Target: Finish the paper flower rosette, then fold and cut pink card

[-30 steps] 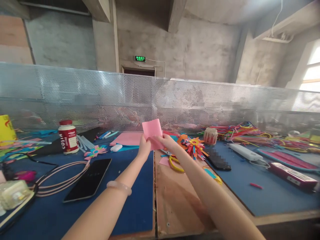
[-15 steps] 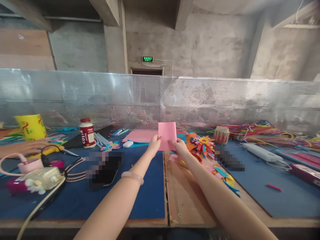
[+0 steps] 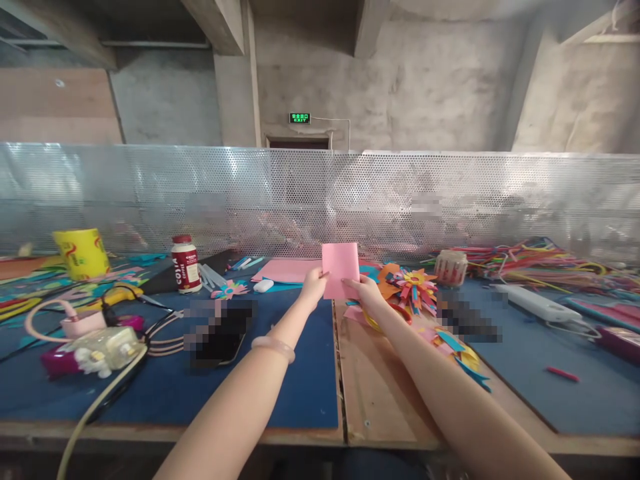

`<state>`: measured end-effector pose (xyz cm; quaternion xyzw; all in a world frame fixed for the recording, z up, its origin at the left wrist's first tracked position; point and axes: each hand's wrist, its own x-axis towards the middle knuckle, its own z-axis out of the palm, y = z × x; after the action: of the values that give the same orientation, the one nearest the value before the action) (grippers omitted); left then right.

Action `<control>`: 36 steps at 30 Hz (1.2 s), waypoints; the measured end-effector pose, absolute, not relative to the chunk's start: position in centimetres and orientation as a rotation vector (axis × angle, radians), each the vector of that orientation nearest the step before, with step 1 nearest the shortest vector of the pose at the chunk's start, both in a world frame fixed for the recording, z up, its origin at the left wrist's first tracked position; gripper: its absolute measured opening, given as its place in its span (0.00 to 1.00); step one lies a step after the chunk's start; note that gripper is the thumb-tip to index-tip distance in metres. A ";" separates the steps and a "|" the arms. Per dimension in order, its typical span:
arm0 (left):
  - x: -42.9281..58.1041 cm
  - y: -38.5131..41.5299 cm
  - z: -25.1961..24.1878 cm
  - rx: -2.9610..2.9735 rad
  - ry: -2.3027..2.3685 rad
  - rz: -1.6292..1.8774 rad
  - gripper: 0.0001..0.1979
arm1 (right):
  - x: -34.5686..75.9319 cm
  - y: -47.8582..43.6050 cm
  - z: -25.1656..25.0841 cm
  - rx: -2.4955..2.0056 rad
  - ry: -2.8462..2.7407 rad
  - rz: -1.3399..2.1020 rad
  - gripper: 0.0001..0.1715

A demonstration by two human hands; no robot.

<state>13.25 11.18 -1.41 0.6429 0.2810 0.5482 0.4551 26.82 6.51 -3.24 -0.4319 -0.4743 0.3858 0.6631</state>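
A pink sheet of paper (image 3: 341, 267), nearly square, is held upright above the middle of the table. My left hand (image 3: 315, 285) pinches its left edge, thumb on the near face. On the lower right edge, my right hand (image 3: 363, 291) is closed with the thumb toward me. Whether the paper is one layer or folded, I cannot tell. Behind my left hand lies a larger pink sheet (image 3: 285, 271) on blue paper. Close to my right hand are orange paper pieces (image 3: 387, 285) and a multicoloured paper flower (image 3: 417, 287).
At left stand a yellow tape roll (image 3: 81, 255) and a red-capped coffee bottle (image 3: 185, 265). A phone (image 3: 225, 340) and a plugged power strip with cables (image 3: 103, 350) lie on the blue mat (image 3: 300, 393). Rightward are a jar (image 3: 451, 268), coloured strips (image 3: 530, 263) and a white device (image 3: 543, 303).
The view has shifted slightly, so the table's things appear a little farther right. Both hands keep their hold on the pink paper.
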 end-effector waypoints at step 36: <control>13.4 11.4 -1.8 1.587 0.677 1.371 0.09 | 26.5 6.7 -3.2 -1.029 -1.086 0.795 0.18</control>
<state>13.41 11.39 -1.80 0.6423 0.2742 0.5550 0.4519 26.46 6.67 -3.22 -0.4550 -0.4802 0.3516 0.6624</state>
